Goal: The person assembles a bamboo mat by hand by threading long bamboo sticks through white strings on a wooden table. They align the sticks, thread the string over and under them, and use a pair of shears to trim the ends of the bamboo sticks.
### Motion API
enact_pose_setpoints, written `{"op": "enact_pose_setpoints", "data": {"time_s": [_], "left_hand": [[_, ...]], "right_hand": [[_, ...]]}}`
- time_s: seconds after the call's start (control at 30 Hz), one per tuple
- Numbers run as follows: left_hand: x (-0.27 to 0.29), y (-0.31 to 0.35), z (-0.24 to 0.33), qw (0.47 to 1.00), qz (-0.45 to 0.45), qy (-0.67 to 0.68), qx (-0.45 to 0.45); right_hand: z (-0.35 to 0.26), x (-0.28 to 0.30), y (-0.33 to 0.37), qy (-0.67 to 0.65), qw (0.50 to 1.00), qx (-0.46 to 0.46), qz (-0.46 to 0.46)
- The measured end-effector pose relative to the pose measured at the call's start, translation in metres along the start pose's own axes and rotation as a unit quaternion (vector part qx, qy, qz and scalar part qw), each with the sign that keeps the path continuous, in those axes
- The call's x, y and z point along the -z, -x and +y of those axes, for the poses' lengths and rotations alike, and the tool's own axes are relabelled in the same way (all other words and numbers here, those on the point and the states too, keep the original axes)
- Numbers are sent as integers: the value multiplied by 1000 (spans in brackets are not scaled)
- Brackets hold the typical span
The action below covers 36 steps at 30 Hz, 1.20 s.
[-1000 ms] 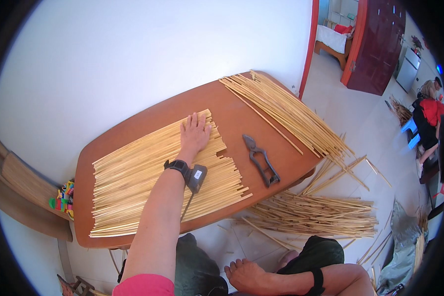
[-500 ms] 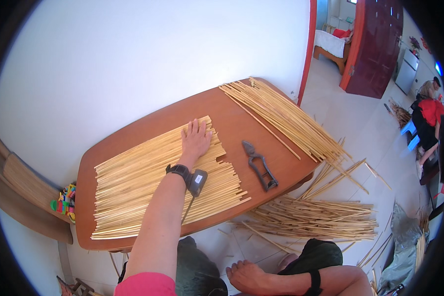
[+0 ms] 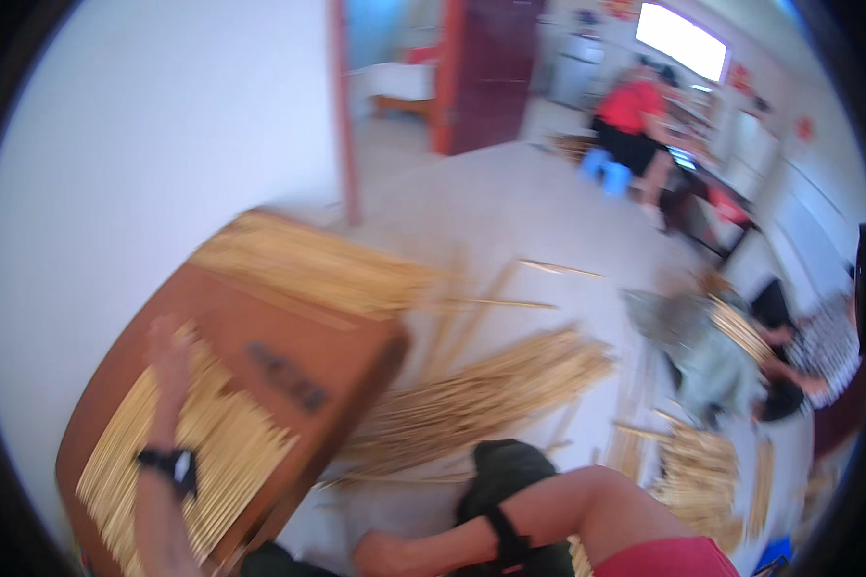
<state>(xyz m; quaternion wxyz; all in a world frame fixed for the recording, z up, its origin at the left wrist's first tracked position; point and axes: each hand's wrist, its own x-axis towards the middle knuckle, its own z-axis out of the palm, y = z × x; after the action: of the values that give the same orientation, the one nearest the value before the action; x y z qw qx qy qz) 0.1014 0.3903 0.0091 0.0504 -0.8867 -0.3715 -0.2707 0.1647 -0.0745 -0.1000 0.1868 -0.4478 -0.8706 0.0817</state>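
My left hand (image 3: 169, 354) lies flat with fingers stretched out over the upper edge of a layer of pale, thin sticks (image 3: 197, 438). The sticks lie side by side on a brown table (image 3: 226, 310), their right-hand ends uneven. To the right of them rest dark pruning shears (image 3: 287, 377), smeared by motion and touched by neither hand. A second bundle of sticks (image 3: 308, 264) lies along the table's far side, its ends overhanging the edge. My right hand (image 3: 383, 554) is low in front of me, by my knees; its fingers are too blurred to make out.
Loose sticks (image 3: 481, 394) are heaped on the floor right of the table. Farther right lie a grey plastic sheet (image 3: 717, 365) and more sticks (image 3: 698, 466). A person in patterned clothing (image 3: 823, 337) bends there; another in red (image 3: 633, 104) sits on a blue stool (image 3: 604, 171).
The view has swung right, so the table sits farther left and more of the room shows. My left hand stays on the stick layer; the shears keep their place on the table.
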Motion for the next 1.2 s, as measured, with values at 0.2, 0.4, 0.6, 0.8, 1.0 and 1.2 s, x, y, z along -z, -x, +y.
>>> {"op": "enact_pose_setpoints", "data": {"time_s": [0.2, 0.4, 0.6, 0.8, 1.0, 1.2], "left_hand": [[140, 71, 200, 921, -193, 324, -100], [199, 154, 246, 740, -503, 434, -103], [189, 213, 213, 810, -534, 221, -99], [191, 214, 226, 814, -552, 152, -95], [186, 232, 186, 695, -579, 399, 149], [232, 233, 201, 761, -593, 249, 83]], "right_hand": [[-19, 52, 2, 28, 987, -116, -111], [-40, 66, 24, 49, 975, -197, -86], [-37, 80, 51, 54, 968, -234, -72], [-15, 105, 51, 49, 941, -246, -228], [-11, 195, 48, 6, 927, -254, -275], [41, 207, 52, 24, 927, -321, -193]]}}
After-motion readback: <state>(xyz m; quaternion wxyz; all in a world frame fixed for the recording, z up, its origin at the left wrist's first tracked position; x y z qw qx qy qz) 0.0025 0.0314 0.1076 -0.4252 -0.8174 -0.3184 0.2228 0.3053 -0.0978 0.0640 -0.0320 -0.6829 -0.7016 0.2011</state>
